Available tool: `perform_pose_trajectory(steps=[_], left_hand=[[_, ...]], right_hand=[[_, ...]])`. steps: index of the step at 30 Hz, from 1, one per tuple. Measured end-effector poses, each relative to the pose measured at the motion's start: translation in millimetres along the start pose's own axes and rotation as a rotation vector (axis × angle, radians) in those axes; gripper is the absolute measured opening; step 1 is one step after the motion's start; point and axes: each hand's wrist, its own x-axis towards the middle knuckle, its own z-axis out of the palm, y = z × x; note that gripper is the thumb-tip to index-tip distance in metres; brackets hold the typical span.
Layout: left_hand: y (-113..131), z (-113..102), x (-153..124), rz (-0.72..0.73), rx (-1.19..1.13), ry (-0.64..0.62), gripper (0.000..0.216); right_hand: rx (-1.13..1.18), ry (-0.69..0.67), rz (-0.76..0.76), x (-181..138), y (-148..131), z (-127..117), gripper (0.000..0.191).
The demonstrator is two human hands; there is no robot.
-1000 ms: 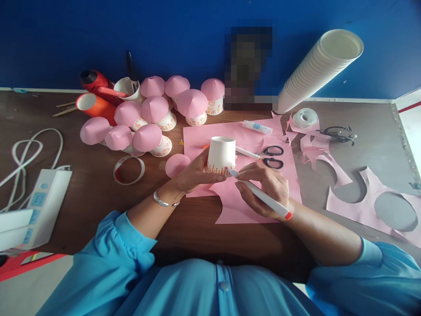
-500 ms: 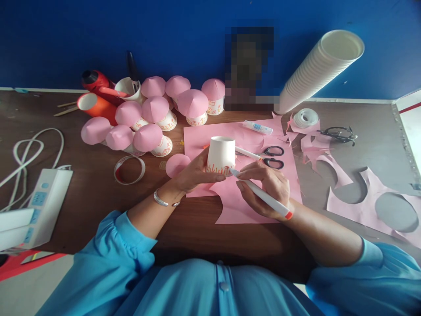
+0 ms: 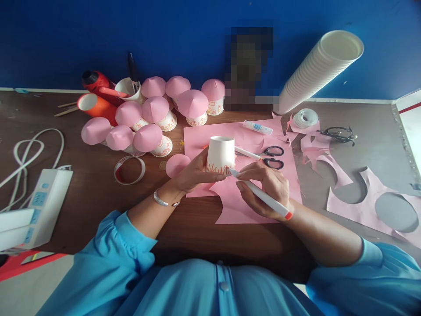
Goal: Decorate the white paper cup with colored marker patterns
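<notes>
My left hand [image 3: 194, 170] is closed around a white paper cup [image 3: 221, 151], held upside down above the pink paper [image 3: 245, 206]. Orange-red grass-like strokes run along the cup's lower edge. In my right hand [image 3: 268, 188] is a white marker [image 3: 269, 201] with an orange-red end, its tip at the drawn band on the cup. Behind the cup lie a second white marker [image 3: 249, 153] and scissors [image 3: 273, 157] with black handles. A round pink paper piece [image 3: 177, 165] is beside my left wrist.
Several decorated cups with pink cone tops [image 3: 192, 104] stand at the back left. A tall cup stack [image 3: 320, 72] leans by the blue wall. Tape rolls [image 3: 129, 170], a glue bottle [image 3: 258, 127], glasses [image 3: 338, 134], paper scraps [image 3: 351, 204] and a power strip [image 3: 49, 206] lie around.
The cup and my left hand have shifted very slightly left. The marker tip stays at the cup's lower edge, and my right hand is almost still.
</notes>
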Motion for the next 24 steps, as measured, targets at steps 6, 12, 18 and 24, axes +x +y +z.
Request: perform_pose_trajectory(steps=[6, 12, 18, 24], left_hand=[[-0.6, -2.1, 1.8, -0.001, -0.009, -0.024, 0.068], [3.0, 0.4, 0.8, -0.009, -0.021, -0.024, 0.067], [4.8, 2.3, 0.0, -0.010, -0.013, -0.022, 0.065], [0.3, 0.3, 1.3, -0.002, -0.041, -0.023, 0.067]], right_hand=[[-0.004, 0.011, -0.005, 1.3, 0.0, -0.3, 0.020], [-0.018, 0.011, -0.015, 3.3, -0.3, -1.6, 0.022], [-0.033, 0.021, 0.008, 1.7, 0.2, -0.8, 0.024], [-0.040, 0.030, 0.017, 0.3, 0.3, -1.2, 0.021]])
